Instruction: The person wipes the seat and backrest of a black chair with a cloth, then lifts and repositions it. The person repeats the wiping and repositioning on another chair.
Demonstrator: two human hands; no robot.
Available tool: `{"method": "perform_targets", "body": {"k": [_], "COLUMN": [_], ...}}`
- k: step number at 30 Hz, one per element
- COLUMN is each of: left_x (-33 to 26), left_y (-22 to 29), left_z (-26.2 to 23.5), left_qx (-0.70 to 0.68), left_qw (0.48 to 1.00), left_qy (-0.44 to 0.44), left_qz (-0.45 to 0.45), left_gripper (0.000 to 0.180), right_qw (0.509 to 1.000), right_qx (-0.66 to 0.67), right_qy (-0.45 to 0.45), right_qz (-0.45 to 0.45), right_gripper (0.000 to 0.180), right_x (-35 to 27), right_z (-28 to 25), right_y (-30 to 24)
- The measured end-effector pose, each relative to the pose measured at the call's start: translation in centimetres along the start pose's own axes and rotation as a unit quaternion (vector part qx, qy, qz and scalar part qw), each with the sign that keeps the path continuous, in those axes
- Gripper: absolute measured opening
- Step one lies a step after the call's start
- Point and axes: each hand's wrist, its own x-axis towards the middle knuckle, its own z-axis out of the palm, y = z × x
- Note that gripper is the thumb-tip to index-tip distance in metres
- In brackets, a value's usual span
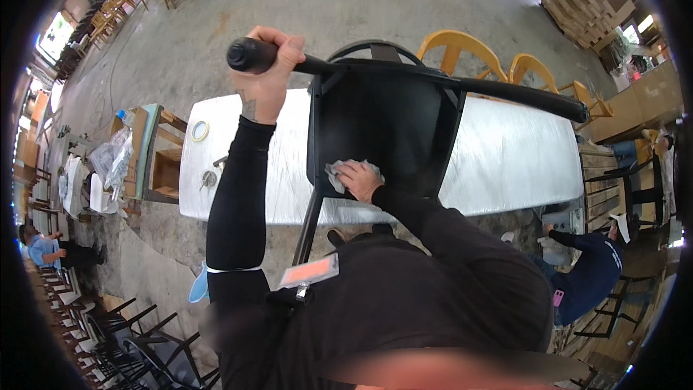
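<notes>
The right hand (pixel 359 179) is pressing a crumpled grey cloth (pixel 336 173) flat against the smooth black seat panel of an upturned black chair (pixel 382 126), fingers spread over the cloth near the panel's near left edge. The chair is lying over the near edge of a long table (pixel 505 159) wrapped in glossy, wrinkled plastic film, its thin metal leg running down toward the person. The left hand (pixel 268 72) is closing tightly around the round end of the chair's long black bar (pixel 505 92), which is stretching far right above the table. A roll of tape (pixel 200 130) is lying at the table's left end. Bare concrete floor (pixel 325 7) is opening wide beyond the table; yellow wooden chairs (pixel 462 50) are standing just past its far edge, and stacked black chairs (pixel 123 332) are crowding the near left.
</notes>
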Motion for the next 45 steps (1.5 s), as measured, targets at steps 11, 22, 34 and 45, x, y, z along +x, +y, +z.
{"method": "perform_targets", "body": {"k": [11, 22, 34, 45], "left_x": [-0.3, -0.5, -0.4, 0.0], "left_y": [0.0, -0.2, -0.1, -0.9], "left_z": [0.7, 1.0, 1.5, 1.4], "left_qx": [-0.010, -0.038, -0.033, -0.067], "left_qw": [0.999, 0.998, 0.998, 0.996], "left_qy": [0.028, 0.044, 0.044, 0.028], "left_qz": [-0.018, -0.007, 0.033, 0.058], "left_gripper": [0.012, 0.016, 0.013, 0.011], "right_qw": [0.965, 0.796, 0.935, 0.848], "right_qx": [-0.080, -0.101, -0.077, -0.083], "right_qy": [0.154, 0.205, 0.169, 0.153], "right_qz": [0.197, 0.560, 0.302, 0.501], "right_gripper": [0.052, 0.055, 0.055, 0.049], "right_x": [10.1, 3.0, 7.4, 5.6], "right_z": [-8.0, -10.4, -8.9, -10.6], "right_y": [6.6, 10.7, 9.2, 10.2]}}
